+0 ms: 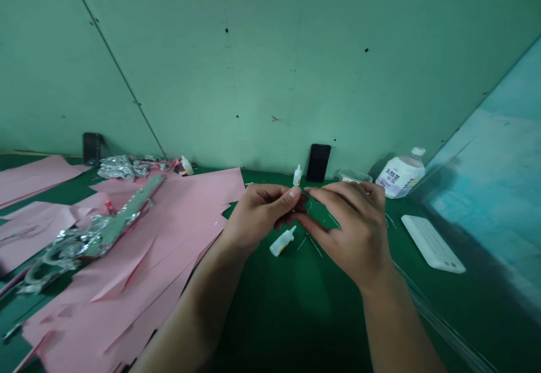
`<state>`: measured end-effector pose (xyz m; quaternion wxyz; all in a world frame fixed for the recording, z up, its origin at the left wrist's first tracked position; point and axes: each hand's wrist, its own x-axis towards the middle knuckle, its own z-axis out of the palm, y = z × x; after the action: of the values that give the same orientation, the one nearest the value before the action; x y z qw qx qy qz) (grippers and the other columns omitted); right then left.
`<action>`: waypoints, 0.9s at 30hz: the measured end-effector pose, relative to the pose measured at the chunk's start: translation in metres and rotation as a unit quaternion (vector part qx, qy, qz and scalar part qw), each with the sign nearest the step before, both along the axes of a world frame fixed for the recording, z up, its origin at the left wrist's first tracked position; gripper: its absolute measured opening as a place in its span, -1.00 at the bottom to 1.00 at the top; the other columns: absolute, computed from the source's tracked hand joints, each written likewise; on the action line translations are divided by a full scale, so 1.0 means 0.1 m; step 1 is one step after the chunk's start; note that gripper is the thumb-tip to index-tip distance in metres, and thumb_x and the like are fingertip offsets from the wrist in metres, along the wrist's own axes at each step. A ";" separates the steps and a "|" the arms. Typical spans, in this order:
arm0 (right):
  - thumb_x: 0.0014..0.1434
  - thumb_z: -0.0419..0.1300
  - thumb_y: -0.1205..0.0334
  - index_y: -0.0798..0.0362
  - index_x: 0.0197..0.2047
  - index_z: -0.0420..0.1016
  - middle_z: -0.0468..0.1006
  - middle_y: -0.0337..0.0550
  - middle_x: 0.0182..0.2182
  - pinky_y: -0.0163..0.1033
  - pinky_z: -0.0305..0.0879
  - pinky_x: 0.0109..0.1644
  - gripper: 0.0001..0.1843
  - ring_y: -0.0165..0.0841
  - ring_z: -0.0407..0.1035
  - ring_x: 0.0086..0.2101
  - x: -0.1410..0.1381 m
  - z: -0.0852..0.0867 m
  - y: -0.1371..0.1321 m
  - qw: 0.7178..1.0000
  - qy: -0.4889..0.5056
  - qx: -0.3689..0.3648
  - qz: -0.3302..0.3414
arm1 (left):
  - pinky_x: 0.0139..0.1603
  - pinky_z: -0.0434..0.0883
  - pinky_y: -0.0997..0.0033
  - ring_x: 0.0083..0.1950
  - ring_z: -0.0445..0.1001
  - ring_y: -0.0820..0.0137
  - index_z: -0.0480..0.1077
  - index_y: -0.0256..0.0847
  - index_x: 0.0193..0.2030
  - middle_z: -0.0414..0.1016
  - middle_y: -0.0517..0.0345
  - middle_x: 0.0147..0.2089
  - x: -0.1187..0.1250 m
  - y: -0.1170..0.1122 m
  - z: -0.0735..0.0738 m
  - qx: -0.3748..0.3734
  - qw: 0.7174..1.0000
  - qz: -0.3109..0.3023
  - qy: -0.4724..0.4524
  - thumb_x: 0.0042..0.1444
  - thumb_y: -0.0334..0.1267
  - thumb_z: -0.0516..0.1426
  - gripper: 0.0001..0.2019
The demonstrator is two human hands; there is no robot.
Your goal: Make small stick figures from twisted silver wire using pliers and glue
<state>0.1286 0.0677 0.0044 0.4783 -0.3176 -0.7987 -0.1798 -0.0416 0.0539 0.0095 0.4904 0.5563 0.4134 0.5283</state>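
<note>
The person's two hands meet over the middle of the green worktop (pixel 296 305). The left hand (pixel 257 215) has its thumb and forefinger pressed tip to tip, and whatever sits between those fingers (pixel 291 195) is too small to make out. The right hand (pixel 355 232) shows its back, its fingers reaching in to touch the left fingertips. I cannot tell whether it grips anything.

Just below the hands, a small white bottle (pixel 282 241) lies on its side on the worktop, its nozzle pointing up towards the right. A few thin pale strands (pixel 315 244) lie beside it.

Behind the hands, an upright dropper bottle (pixel 297 176) stands next to a black phone (pixel 318 162) that leans on the green wall (pixel 270 69). To the right of these is a larger labelled bottle (pixel 400 174), with a flat white slab (pixel 431 243) nearer the worktop's right edge. Cut sheets of pink paper (pixel 169 238) cover the left side, with crumpled silver foil (pixel 105 229) lying on top of them.
</note>
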 end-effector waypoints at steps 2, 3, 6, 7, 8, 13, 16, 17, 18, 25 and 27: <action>0.16 0.30 0.10 0.02 -0.17 0.52 0.61 -0.17 -0.30 -0.04 0.13 -0.02 -0.78 -0.27 0.49 -0.28 0.00 0.01 -0.01 1.000 -0.002 0.011 -0.004 | -0.55 0.15 0.52 -0.55 0.21 0.56 0.51 -0.29 -0.44 0.32 0.21 -0.57 0.00 0.00 0.01 -0.003 1.000 -0.008 -0.005 0.14 0.00 0.21 -0.64; 0.16 0.30 0.11 0.02 -0.16 0.53 0.61 -0.18 -0.30 -0.03 0.13 -0.02 -0.79 -0.28 0.49 -0.28 0.00 0.01 -0.01 1.000 -0.002 0.013 -0.005 | -0.55 0.16 0.52 -0.55 0.21 0.56 0.51 -0.30 -0.43 0.33 0.21 -0.56 0.00 -0.01 0.01 -0.007 1.000 -0.011 -0.007 0.14 0.00 0.21 -0.65; 0.17 0.29 0.14 -0.01 -0.16 0.55 0.61 -0.19 -0.31 -0.02 0.12 -0.01 -0.82 -0.28 0.48 -0.29 0.00 0.01 -0.01 1.000 -0.012 0.016 -0.001 | -0.56 0.16 0.53 -0.56 0.23 0.56 0.50 -0.30 -0.42 0.37 0.18 -0.53 0.01 -0.01 0.03 -0.029 0.999 -0.018 -0.017 0.13 -0.01 0.21 -0.66; 0.17 0.29 0.14 -0.01 -0.17 0.55 0.61 -0.20 -0.32 -0.02 0.12 -0.01 -0.83 -0.28 0.48 -0.30 0.00 0.01 -0.01 1.000 -0.018 0.018 0.001 | -0.56 0.17 0.53 -0.57 0.24 0.57 0.50 -0.30 -0.42 0.39 0.18 -0.52 0.01 -0.01 0.03 -0.038 0.999 -0.022 -0.021 0.13 -0.02 0.20 -0.66; 0.17 0.29 0.15 -0.01 -0.17 0.55 0.61 -0.20 -0.33 -0.01 0.11 -0.01 -0.84 -0.28 0.47 -0.30 0.01 0.00 -0.01 1.000 -0.024 0.020 0.003 | -0.56 0.17 0.53 -0.57 0.24 0.57 0.49 -0.30 -0.43 0.40 0.18 -0.51 0.01 -0.01 0.04 -0.047 0.998 -0.025 -0.026 0.13 -0.03 0.20 -0.67; 0.19 0.28 0.12 -0.01 -0.14 0.55 0.62 -0.19 -0.32 0.00 0.10 -0.02 -0.80 -0.27 0.47 -0.30 0.01 0.00 0.00 0.999 -0.043 0.016 0.002 | -0.58 0.17 0.54 -0.59 0.24 0.59 0.46 -0.31 -0.48 0.39 0.18 -0.54 -0.01 0.00 0.05 -0.058 0.998 -0.029 -0.020 0.13 -0.11 0.19 -0.70; 0.20 0.27 0.10 0.00 -0.09 0.54 0.63 -0.18 -0.30 0.01 0.11 -0.01 -0.76 -0.26 0.47 -0.29 0.01 -0.01 0.01 0.999 -0.048 0.017 -0.002 | -0.59 0.16 0.55 -0.61 0.24 0.58 0.45 -0.31 -0.48 0.35 0.20 -0.58 -0.03 0.00 0.05 -0.051 0.998 -0.029 -0.008 0.14 -0.13 0.17 -0.71; 0.20 0.27 0.10 0.01 -0.08 0.54 0.63 -0.17 -0.30 0.01 0.12 -0.01 -0.75 -0.25 0.47 -0.29 0.01 -0.01 0.01 0.999 -0.049 0.019 -0.004 | -0.60 0.15 0.55 -0.61 0.23 0.58 0.45 -0.31 -0.48 0.33 0.21 -0.60 -0.03 0.00 0.05 -0.047 0.998 -0.029 -0.005 0.14 -0.13 0.16 -0.71; 0.20 0.27 0.10 0.02 -0.09 0.55 0.63 -0.17 -0.30 0.01 0.12 -0.01 -0.74 -0.25 0.48 -0.29 0.02 -0.01 0.01 0.999 -0.050 0.020 -0.005 | -0.60 0.14 0.56 -0.61 0.23 0.58 0.45 -0.30 -0.47 0.32 0.22 -0.60 -0.04 0.00 0.05 -0.043 0.999 -0.030 0.000 0.16 -0.13 0.15 -0.71; 0.24 0.22 0.21 0.05 -0.06 0.56 0.64 -0.13 -0.24 -0.05 0.27 -0.05 -0.78 -0.28 0.51 -0.25 0.04 0.00 0.01 0.998 -0.028 -0.034 0.050 | -0.57 0.13 0.54 -0.58 0.19 0.56 0.44 -0.27 -0.43 0.25 0.26 -0.61 -0.07 -0.01 0.07 0.013 0.997 -0.029 0.072 0.22 -0.10 0.11 -0.69; 0.25 0.19 0.28 0.06 -0.07 0.58 0.65 -0.10 -0.24 -0.10 0.36 -0.13 -0.79 -0.28 0.52 -0.25 0.04 0.00 0.01 0.997 -0.015 -0.054 0.058 | -0.57 0.13 0.54 -0.57 0.19 0.56 0.43 -0.26 -0.41 0.24 0.26 -0.59 -0.07 -0.01 0.07 0.018 0.997 -0.027 0.076 0.22 -0.09 0.11 -0.69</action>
<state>0.1331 0.0687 0.0048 0.4578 -0.2935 -0.8315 -0.1135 -0.0484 0.0525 0.0169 0.4614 0.6148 0.4250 0.4781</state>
